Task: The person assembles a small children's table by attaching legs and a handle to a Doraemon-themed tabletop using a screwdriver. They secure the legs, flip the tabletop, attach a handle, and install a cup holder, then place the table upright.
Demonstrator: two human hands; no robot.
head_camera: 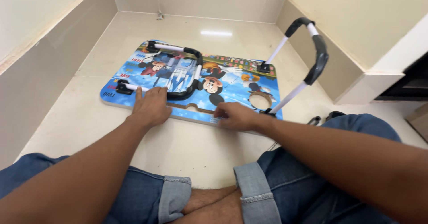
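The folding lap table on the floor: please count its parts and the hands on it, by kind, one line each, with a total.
Printed blue tabletop: 1
U-shaped legs: 2, one folded flat, one standing up
Round hole in the top: 1
Hands resting on the near edge: 2, left hand and right hand
Total: 6

Your arms are bare to past the elbows, no sleeves showing, and you wear blue denim jeans (147,197) with both cuffs rolled up (paler inner fabric, stitched hems)
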